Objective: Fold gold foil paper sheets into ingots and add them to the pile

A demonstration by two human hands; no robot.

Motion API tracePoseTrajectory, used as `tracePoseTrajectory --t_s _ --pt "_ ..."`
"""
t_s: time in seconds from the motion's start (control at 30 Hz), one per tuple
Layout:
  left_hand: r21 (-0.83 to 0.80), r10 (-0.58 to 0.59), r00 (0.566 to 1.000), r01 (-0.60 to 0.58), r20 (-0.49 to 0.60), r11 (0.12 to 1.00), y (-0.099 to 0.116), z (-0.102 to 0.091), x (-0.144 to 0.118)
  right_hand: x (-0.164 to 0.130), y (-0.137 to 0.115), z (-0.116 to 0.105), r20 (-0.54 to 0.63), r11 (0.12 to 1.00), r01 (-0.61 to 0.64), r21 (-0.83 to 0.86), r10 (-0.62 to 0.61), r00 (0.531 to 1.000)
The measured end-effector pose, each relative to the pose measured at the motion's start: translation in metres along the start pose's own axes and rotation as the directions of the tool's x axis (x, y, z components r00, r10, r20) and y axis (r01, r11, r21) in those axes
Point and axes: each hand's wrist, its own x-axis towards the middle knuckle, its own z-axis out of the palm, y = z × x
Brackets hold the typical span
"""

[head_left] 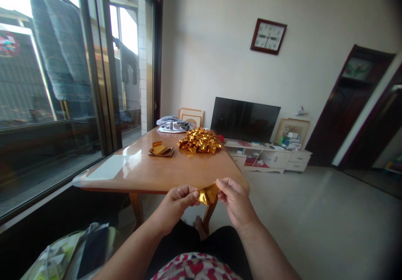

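Observation:
A folded piece of gold foil paper [207, 194] is pinched between both my hands, just in front of the near edge of the wooden table [157, 172]. My left hand [177, 202] grips its left side and my right hand [234, 198] grips its right side. Farther back on the table lies a heap of folded gold foil pieces [199, 141]. To the left of the heap rests a small stack of flat gold sheets [161, 149].
A grey cloth bundle [173, 124] lies at the table's far end. A white sheet [109, 167] rests at its left corner. Behind stand a TV [245, 119] on a white cabinet, a wall clock [268, 36], picture frames, and a large window on the left.

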Motion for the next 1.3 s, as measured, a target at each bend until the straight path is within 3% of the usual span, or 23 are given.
tracePoseTrajectory --t_s 0.3,0.57,0.73,0.9,1.3 --pt "-0.042 -0.056 0.996 0.059 0.072 0.997 0.000 -0.002 0.003 0.004 -0.001 -0.009 0.020 0.995 -0.095 0.032 0.094 0.995" --pt "0.036 -0.086 0.992 0.089 -0.090 0.995 -0.003 -0.002 0.009 0.001 -0.008 -0.008 0.020 0.986 -0.164 0.018 0.164 0.986" --pt "-0.002 -0.051 0.994 0.051 -0.101 0.999 -0.013 -0.004 0.016 0.001 -0.006 -0.008 0.038 0.987 -0.159 0.007 0.159 0.987" --pt "0.025 -0.038 0.988 0.042 -0.147 0.999 -0.009 0.000 0.016 -0.001 -0.005 -0.009 0.084 0.990 -0.142 -0.008 0.142 0.986" --pt "0.290 0.213 0.942 -0.135 -0.258 0.947 -0.007 0.008 0.018 -0.001 -0.002 -0.003 0.085 0.990 -0.054 -0.130 0.065 0.994"
